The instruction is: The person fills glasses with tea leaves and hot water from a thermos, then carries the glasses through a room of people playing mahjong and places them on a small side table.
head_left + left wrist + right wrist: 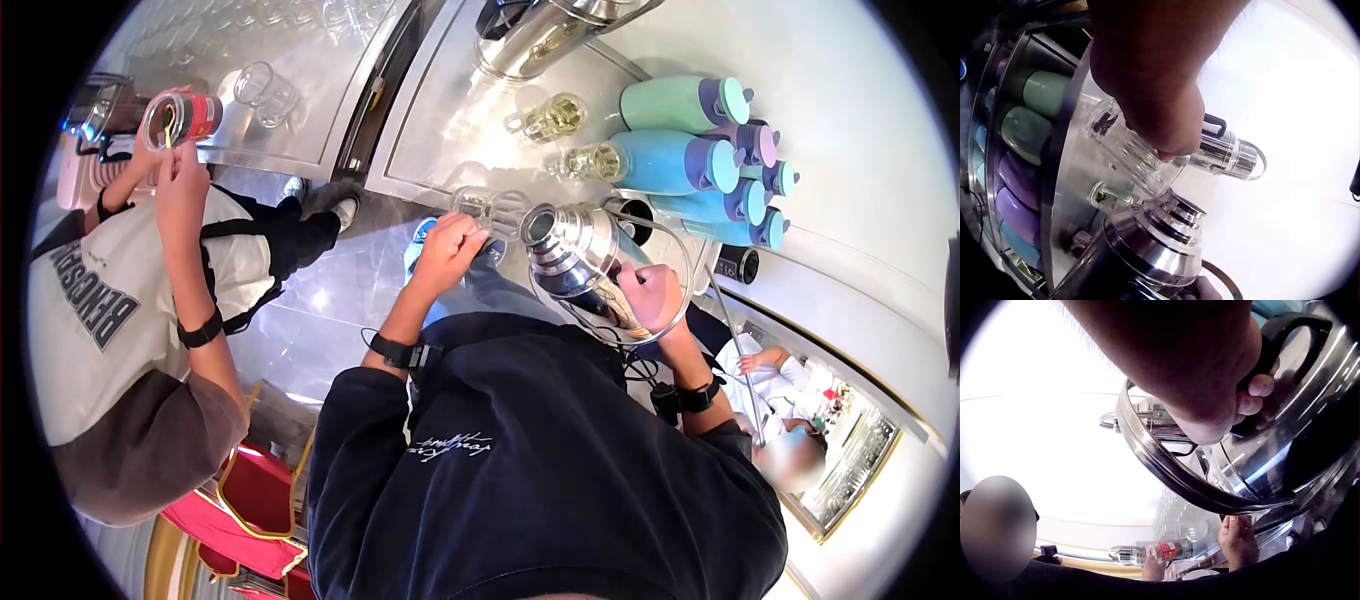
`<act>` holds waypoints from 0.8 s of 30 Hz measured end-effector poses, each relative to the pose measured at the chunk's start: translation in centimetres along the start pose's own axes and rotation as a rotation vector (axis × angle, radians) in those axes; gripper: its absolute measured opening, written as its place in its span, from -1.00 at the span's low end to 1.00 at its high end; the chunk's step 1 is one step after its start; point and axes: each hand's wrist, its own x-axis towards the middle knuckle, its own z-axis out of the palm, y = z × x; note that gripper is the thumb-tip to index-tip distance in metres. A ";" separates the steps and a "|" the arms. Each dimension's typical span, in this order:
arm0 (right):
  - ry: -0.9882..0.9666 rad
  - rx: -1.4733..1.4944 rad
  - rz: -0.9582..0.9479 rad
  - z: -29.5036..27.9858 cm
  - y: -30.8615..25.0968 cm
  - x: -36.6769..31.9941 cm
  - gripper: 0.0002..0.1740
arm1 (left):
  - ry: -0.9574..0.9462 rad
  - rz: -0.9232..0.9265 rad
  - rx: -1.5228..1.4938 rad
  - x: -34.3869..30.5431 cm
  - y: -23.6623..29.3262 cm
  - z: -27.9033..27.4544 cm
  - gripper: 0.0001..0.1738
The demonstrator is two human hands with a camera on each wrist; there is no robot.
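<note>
Noted first: metal counter [430, 150], pale and reflective, with wares grouped toward the wall, presumably to keep them out of the way of elbows. Found polished steel flask [585, 262] raised off the counter by right hand [652, 297], with fingers curled round a black side handle, apparently for control of weight and angle. Recorded on same flask: stepped neck, sloping shoulder, mirror-like finish, loose steel hoop round the body. Observed second steel flask [545, 40], equally bright and cylindrical, set down on the counter. Logged cluster of bottles [670, 160] in green, blue and lilac, smooth and rounded, packed close, likely to save room. Found glass mug [1135, 156], clear and ridged, also off the counter, gripped in left hand [448, 252] with fingers folded closely against the glass; exact hold on any handle impossible to tell. Noted mug and flask tilted toward each other, judged deliberate, to align rim with mouth; contact between them not determinable. Listed last: two small glasses [558, 117] near the bottles, transparent, with yellowish-green contents, not identifiable.
</note>
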 end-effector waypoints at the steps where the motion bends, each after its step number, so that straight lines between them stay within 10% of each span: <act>1: 0.005 -0.005 0.001 -0.1 -0.1 0.0 -0.40 | -0.005 -0.002 -0.004 0.2 0.0 0.0 -0.65; 24: -0.026 -0.050 0.126 -1.0 -1.0 0.1 -0.40 | -0.051 0.040 -0.036 1.5 -1.3 0.7 -0.64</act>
